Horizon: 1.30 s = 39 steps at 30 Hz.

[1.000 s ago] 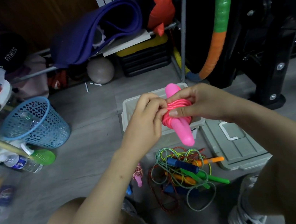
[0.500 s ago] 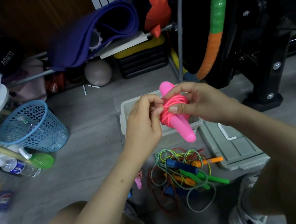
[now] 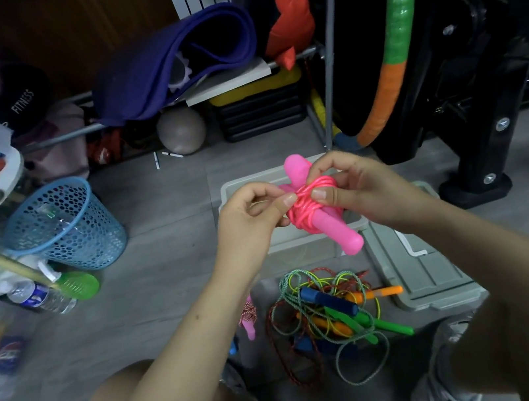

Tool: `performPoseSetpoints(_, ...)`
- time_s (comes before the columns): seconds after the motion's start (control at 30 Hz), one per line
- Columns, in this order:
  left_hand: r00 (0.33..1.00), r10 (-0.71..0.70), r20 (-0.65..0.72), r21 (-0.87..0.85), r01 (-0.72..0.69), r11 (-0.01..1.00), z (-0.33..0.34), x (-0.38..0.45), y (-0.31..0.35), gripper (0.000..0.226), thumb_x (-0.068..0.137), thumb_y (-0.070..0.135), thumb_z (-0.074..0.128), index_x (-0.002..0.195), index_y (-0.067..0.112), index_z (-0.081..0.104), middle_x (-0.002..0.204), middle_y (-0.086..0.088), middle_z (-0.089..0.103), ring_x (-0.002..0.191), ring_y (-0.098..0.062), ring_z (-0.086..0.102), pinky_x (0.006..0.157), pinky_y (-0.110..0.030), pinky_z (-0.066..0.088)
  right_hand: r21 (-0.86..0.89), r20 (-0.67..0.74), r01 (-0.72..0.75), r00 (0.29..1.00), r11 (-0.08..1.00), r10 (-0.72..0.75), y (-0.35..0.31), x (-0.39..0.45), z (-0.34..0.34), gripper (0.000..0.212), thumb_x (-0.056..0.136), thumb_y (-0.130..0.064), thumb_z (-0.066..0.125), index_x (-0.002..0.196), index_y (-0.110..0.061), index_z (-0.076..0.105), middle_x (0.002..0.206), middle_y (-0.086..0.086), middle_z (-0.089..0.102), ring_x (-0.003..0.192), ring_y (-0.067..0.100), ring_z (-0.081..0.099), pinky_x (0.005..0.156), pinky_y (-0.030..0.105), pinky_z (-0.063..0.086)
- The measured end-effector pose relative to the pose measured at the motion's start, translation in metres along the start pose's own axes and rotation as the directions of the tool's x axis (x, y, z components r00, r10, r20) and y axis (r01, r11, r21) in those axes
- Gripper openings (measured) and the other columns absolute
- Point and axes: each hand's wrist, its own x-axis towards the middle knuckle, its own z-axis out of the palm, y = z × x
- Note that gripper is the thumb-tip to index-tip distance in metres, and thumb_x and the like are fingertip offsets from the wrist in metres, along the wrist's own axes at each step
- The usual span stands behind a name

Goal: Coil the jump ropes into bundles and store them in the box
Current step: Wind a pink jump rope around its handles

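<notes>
Pink jump rope, with its cord wound in tight loops around the two pink handles, is held above the open grey box, which stands on the grey floor. The bundle is gripped by the right hand, whose fingers are curled over the wound cord, with the thumb pressed on the front of the loops. The left hand is placed just beside the bundle on its left side; its thumb and forefinger are closed together in a pinch at the edge of the cord loops, and the remaining fingers are curled. One handle end is seen projecting upward behind the right hand, and the other end slants down and to the right, over the front rim of the box. The grey lid is laid flat on the floor, just beside the box on its right. A loose pile of ropes is seen on the floor nearer the person, between the knees, in front of the box; blue, green and orange handles are tangled there with green, yellow and red cords. A small pink handle with a red-and-white cord is partly hidden behind the left forearm. A blue mesh basket stands well apart to the left, with a plastic bottle lying near its base. A rolled purple mat and a grey ball are located at the back. A hoop wrapped in green and orange is leaned at the right.
</notes>
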Motion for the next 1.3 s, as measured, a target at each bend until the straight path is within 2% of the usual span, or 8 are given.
performPoseSetpoints(0.2,0.988,0.034,-0.15,0.1,-0.019,0.995,0.0,-0.003,0.001,0.022,0.073,0.006,0.077,0.063,0.023,0.067,0.066,0.016,0.066,0.063,0.005,0.059,0.067,-0.012,0.047,0.01,-0.173,0.069,0.983,0.998,-0.066,0.016,0.0,0.014,0.017,0.081,-0.022,0.069,0.085,-0.021,0.053,0.081,0.017,0.065,0.075,0.029,0.064,0.066,0.039,0.051)
performPoseSetpoints(0.37,0.975,-0.124,-0.185,-0.003,0.125,0.992,0.005,-0.002,-0.001,0.009,0.076,0.011,0.076,0.069,0.016,0.07,0.059,0.007,0.067,0.058,-0.002,0.059,0.064,-0.014,0.048,-0.134,-0.268,0.158,0.945,0.978,-0.189,0.02,-0.003,0.022,0.013,0.079,-0.035,0.067,0.082,-0.033,0.054,0.082,0.004,0.064,0.08,0.036,0.061,0.074,0.051,0.051)
performPoseSetpoints(0.47,0.954,-0.241,-0.179,-0.186,0.208,0.96,0.008,-0.002,-0.003,0.008,0.077,0.005,0.072,0.072,0.01,0.07,0.059,0.004,0.067,0.056,-0.003,0.06,0.065,-0.017,0.05,-0.319,-0.281,0.208,0.911,0.925,-0.302,0.018,-0.003,0.026,0.017,0.083,-0.03,0.066,0.081,-0.041,0.053,0.081,-0.006,0.065,0.076,0.017,0.062,0.069,0.033,0.052)
performPoseSetpoints(0.63,0.94,-0.305,-0.155,-0.308,0.247,0.919,0.011,0.002,-0.006,0.008,0.078,-0.001,0.069,0.074,0.006,0.069,0.063,0.0,0.07,0.066,-0.012,0.064,0.074,-0.021,0.054,-0.489,-0.278,0.275,0.85,0.828,-0.447,0.019,-0.002,0.03,0.007,0.085,-0.018,0.068,0.088,-0.015,0.062,0.084,-0.005,0.06,0.077,-0.004,0.056,0.068,0.008,0.041)
performPoseSetpoints(0.73,0.935,-0.348,-0.07,-0.369,0.3,0.88,0.008,0.004,-0.005,0.004,0.08,-0.001,0.065,0.079,0.002,0.067,0.066,-0.002,0.07,0.068,-0.013,0.065,0.078,-0.021,0.054,-0.558,-0.263,0.291,0.826,0.777,-0.498,0.019,-0.002,0.031,0.009,0.085,-0.017,0.068,0.088,-0.01,0.063,0.085,-0.012,0.053,0.078,-0.014,0.05,0.07,0.003,0.036)
performPoseSetpoints(1.0,0.94,-0.339,0.037,-0.355,0.33,0.875,0.014,0.008,-0.004,0.008,0.086,-0.001,0.059,0.082,0.002,0.066,0.073,-0.003,0.068,0.074,-0.011,0.063,0.077,-0.019,0.052,-0.508,-0.371,0.119,0.863,0.853,-0.342,0.013,-0.005,0.026,0.025,0.085,-0.033,0.068,0.083,-0.038,0.044,0.077,-0.009,0.059,0.068,0.007,0.057,0.059,0.019,0.043)
performPoseSetpoints(1.17,0.957,-0.279,-0.079,-0.298,0.244,0.923,0.026,0.004,-0.002,0.015,0.085,0.001,0.063,0.073,0.008,0.068,0.072,-0.004,0.067,0.076,-0.016,0.061,0.084,-0.028,0.049,-0.45,-0.486,0.042,0.826,0.892,-0.285,0.014,-0.001,0.033,0.026,0.087,-0.032,0.065,0.078,-0.035,0.04,0.071,-0.015,0.054,0.062,-0.001,0.053,0.054,0.011,0.034)
performPoseSetpoints(1.3,0.975,-0.131,-0.177,-0.069,0.12,0.99,0.031,0.004,-0.003,0.018,0.074,0.026,0.063,0.071,0.008,0.066,0.095,-0.022,0.064,0.088,-0.018,0.058,0.086,-0.032,0.046,-0.431,-0.519,0.003,0.818,0.903,-0.251,0.012,0.003,0.036,0.022,0.088,-0.03,0.064,0.083,-0.022,0.044,0.069,-0.019,0.054,0.064,-0.009,0.053,0.054,0.008,0.035)
